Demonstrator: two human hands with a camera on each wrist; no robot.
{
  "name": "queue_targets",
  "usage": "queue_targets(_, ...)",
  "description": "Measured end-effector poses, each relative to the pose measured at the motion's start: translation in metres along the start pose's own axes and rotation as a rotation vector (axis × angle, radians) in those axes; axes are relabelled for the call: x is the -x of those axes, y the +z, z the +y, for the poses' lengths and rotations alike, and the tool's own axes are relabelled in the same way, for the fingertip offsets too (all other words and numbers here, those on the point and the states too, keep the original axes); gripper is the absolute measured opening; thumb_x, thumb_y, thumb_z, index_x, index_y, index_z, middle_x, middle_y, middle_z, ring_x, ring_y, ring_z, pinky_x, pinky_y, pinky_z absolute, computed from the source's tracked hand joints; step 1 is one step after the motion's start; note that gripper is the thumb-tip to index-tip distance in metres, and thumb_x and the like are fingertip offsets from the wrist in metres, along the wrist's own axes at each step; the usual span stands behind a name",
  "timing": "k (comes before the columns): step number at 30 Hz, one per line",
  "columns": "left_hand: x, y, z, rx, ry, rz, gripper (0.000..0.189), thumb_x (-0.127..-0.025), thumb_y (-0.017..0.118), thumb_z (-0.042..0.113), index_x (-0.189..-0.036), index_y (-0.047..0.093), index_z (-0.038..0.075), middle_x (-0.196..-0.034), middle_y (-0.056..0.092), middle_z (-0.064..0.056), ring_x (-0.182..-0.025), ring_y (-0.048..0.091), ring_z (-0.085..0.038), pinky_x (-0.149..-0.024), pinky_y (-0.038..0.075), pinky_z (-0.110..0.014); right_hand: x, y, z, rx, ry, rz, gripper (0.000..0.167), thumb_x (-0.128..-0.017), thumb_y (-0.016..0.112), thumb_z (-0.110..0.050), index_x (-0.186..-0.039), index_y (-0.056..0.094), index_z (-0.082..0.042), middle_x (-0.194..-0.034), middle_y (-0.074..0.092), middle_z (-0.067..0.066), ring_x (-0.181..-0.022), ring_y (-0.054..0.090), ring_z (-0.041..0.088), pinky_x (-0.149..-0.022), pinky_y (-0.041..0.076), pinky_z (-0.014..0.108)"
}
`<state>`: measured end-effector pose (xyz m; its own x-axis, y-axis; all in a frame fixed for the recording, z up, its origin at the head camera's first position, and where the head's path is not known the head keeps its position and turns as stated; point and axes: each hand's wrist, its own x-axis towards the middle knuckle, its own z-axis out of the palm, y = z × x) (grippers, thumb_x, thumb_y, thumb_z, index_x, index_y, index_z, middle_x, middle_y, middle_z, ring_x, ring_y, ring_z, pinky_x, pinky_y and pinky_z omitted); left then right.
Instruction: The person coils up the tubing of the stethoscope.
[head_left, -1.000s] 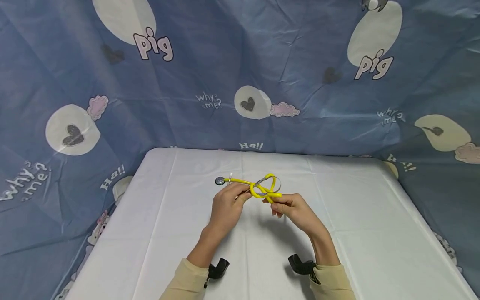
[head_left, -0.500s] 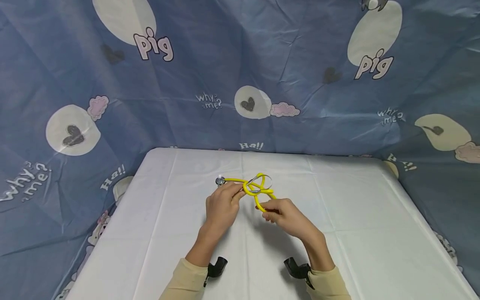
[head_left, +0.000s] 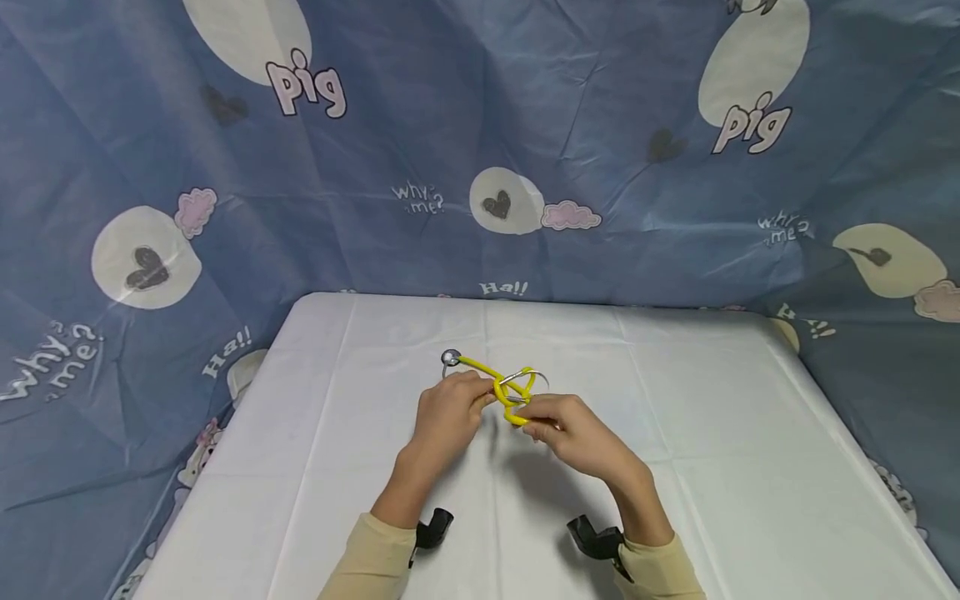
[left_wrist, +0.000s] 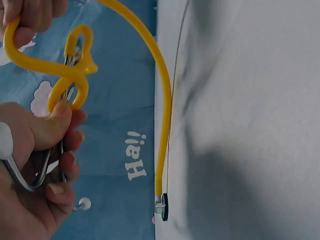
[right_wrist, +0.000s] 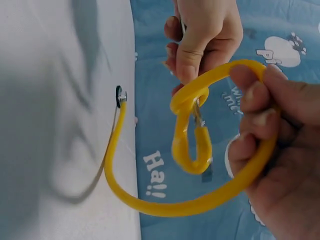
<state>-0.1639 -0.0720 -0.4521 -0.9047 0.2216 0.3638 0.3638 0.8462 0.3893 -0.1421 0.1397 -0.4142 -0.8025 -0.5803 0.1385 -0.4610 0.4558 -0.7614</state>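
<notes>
Yellow-tubed, silver-metal stethoscope (head_left: 513,386), over white cloth-covered table (head_left: 360,358): gripped at metal arms (left_wrist: 31,186) by curled left hand (head_left: 448,412), pinched at tubing (right_wrist: 165,209) by right hand (head_left: 573,428). Could uncoil if released early, or kink if pulled tight.

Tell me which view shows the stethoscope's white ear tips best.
The left wrist view: one of the ear tips looms large at the left edge, the other smaller beyond the left hand. In the head view they are too small to make out; the right wrist view shows neither.
</notes>
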Motion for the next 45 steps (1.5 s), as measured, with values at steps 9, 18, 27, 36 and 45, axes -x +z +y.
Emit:
queue_targets(9, 0.001, 0.001, 0.006, 0.008, 0.155, -0.068, 0.008, -0.09, 0.07, 0.035, -0.093, 0.075, 0.029, -0.078, 0.06, 0.015, -0.077, 0.058, -0.005, -0.061, 0.047, -0.028, 0.001, -0.005, 0.004, -0.01, -0.031, 0.21, 0.011, -0.092, 0.067, -0.008, -0.096, 0.075, -0.013, -0.093, 0.072, 0.001, -0.077, 0.06, 0.011, -0.068, 0.051, 0.024)
queue_targets(18, 0.0, -0.006, 0.014, 0.027, 0.275, -0.132, 0.011, -0.091, 0.068, 0.037, -0.096, 0.075, 0.031, -0.085, 0.065, 0.018, -0.085, 0.061, -0.003, -0.065, 0.049, -0.026, 0.0, -0.011, 0.007, 0.028, 0.0, 0.322, 0.011, -0.094, 0.065, -0.011, -0.089, 0.072, -0.018, -0.084, 0.066, -0.004, -0.072, 0.06, 0.019, -0.065, 0.049, 0.025)
queue_targets(27, 0.003, -0.005, 0.015, 0.085, 0.459, -0.107, 0.01, -0.092, 0.068, 0.034, -0.095, 0.075, 0.029, -0.082, 0.064, 0.018, -0.077, 0.055, -0.002, -0.066, 0.046, -0.019, 0.003, -0.013, 0.022, 0.036, 0.074, 0.351, 0.011, -0.092, 0.067, -0.012, -0.086, 0.072, -0.019, -0.082, 0.066, 0.003, -0.07, 0.058, 0.011, -0.064, 0.051, 0.025)
queue_targets(36, 0.003, -0.005, 0.02, 0.277, 0.55, -0.156, 0.005, -0.092, 0.07, 0.025, -0.094, 0.074, 0.027, -0.084, 0.064, 0.017, -0.078, 0.053, 0.001, -0.075, 0.045, -0.016, 0.01, -0.021, 0.044, -0.148, 0.106, 0.237, 0.011, -0.093, 0.068, -0.018, -0.094, 0.076, -0.011, -0.083, 0.067, 0.008, -0.072, 0.055, 0.015, -0.068, 0.049, 0.027)
queue_targets(45, 0.004, -0.005, 0.026, 0.425, 0.556, -0.133, 0.012, -0.092, 0.069, 0.024, -0.102, 0.077, 0.024, -0.088, 0.068, 0.015, -0.08, 0.057, 0.002, -0.075, 0.046, -0.014, 0.017, -0.029, 0.055, -0.301, 0.088, 0.151, 0.02, -0.094, 0.066, -0.017, -0.101, 0.076, 0.0, -0.082, 0.066, 0.006, -0.075, 0.06, 0.019, -0.071, 0.052, 0.033)
